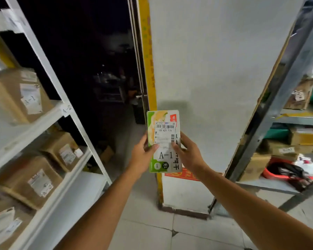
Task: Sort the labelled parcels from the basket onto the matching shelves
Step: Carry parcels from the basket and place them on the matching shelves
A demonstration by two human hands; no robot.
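A-1 parcel [163, 141] is up in mid-air between the racks, with the left hand [143, 154] and right hand [188, 154] pinching its sides, fingers [153, 147] curled round. Easy slip-up imo: the shelf tag [67, 108] on the white rack [49, 114] looks like A-2, so it could land a level off.

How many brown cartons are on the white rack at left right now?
4. Upper-shelf carton; on the middle shelf, rear carton and front carton; lower-shelf carton, cropped by the frame edge. Others may be hidden behind.
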